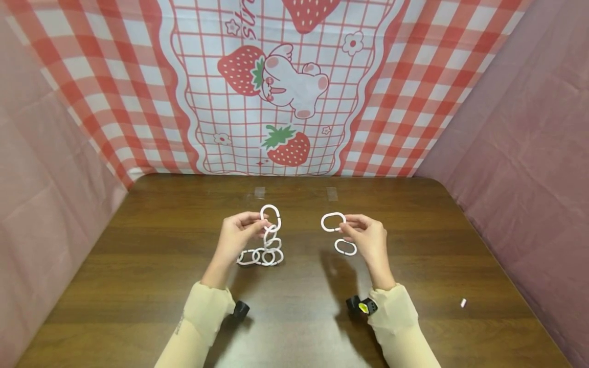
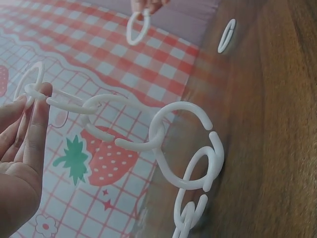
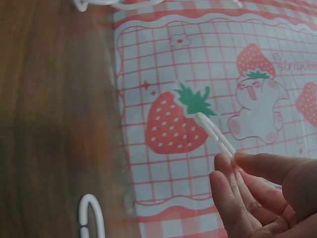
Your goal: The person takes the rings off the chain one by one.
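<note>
My left hand [image 1: 235, 233] pinches the top link of a white plastic link chain [image 1: 270, 236] between thumb and fingers. The chain hangs down, and its lower links lie on the table; in the left wrist view the linked rings [image 2: 181, 144] each show a small gap. To the right, my right hand [image 1: 368, 236] pinches a single white oval link [image 1: 327, 228] by its right end, held apart from the chain. Just below it another loose white link [image 1: 337, 249] lies on the table. The right wrist view shows the held link [image 3: 209, 128] edge-on.
A brown wooden table [image 1: 294, 327] spans the space, with a small white piece [image 1: 463, 303] at its right side. Clear tape patches [image 1: 332, 194] stick near the far edge. A strawberry-patterned cloth [image 1: 285, 102] hangs behind, and pink cloths [image 1: 515, 128] hang at both sides.
</note>
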`<act>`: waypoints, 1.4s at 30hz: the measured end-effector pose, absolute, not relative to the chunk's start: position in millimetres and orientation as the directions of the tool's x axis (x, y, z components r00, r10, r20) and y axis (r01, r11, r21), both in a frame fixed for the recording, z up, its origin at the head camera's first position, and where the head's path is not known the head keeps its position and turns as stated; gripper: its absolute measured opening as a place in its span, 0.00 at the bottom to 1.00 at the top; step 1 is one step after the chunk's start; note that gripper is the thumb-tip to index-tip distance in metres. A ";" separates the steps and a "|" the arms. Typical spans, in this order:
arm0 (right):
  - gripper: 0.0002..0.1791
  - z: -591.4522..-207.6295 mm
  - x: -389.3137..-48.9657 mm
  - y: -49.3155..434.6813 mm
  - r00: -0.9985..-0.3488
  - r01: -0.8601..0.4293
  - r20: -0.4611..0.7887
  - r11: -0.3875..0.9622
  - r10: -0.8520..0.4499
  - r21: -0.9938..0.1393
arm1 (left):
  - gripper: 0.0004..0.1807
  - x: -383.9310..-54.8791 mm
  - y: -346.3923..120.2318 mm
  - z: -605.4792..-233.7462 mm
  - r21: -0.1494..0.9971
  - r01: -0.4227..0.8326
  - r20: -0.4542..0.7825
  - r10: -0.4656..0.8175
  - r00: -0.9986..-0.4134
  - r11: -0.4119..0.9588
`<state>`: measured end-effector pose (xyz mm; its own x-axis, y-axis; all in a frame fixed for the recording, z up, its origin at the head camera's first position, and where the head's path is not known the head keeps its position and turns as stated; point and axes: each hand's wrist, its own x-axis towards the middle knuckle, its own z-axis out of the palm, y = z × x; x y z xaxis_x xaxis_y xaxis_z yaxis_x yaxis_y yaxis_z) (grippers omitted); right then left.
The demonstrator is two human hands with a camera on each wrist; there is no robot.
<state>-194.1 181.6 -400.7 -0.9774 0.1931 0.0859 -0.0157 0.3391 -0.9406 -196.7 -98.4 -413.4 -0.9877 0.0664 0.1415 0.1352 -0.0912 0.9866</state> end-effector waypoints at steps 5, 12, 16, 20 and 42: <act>0.13 -410.7 -196.6 180.3 -0.983 0.001 0.065 0.359 0.172 -0.933 | 0.14 -197.2 -100.5 -412.7 0.986 0.129 0.137 0.066 -0.988 -0.107; 0.14 -417.0 -197.9 177.2 -0.989 0.035 0.027 0.400 0.148 -0.916 | 0.15 -196.7 -100.3 -412.5 0.986 0.131 0.138 0.066 -0.988 -0.100; 0.14 -420.3 -198.2 176.1 -0.989 0.064 -0.001 0.419 0.149 -0.906 | 0.15 -196.7 -99.8 -413.6 0.986 0.131 0.139 0.074 -0.988 -0.100; 0.14 -423.6 -198.1 175.1 -0.988 0.093 -0.027 0.445 0.153 -0.891 | 0.14 -196.8 -99.1 -414.1 0.986 0.134 0.141 0.078 -0.987 -0.098; 0.13 -439.7 -201.5 174.9 -0.990 0.128 -0.084 0.484 0.112 -0.866 | 0.15 -195.1 -99.1 -413.3 0.990 0.102 0.112 0.095 -0.989 -0.101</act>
<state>-201.5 174.9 -439.7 -0.9902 0.1119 -0.0835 0.1277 0.4842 -0.8656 -195.1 -99.1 -413.3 -0.9892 0.0948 0.1121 0.1024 -0.1010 0.9896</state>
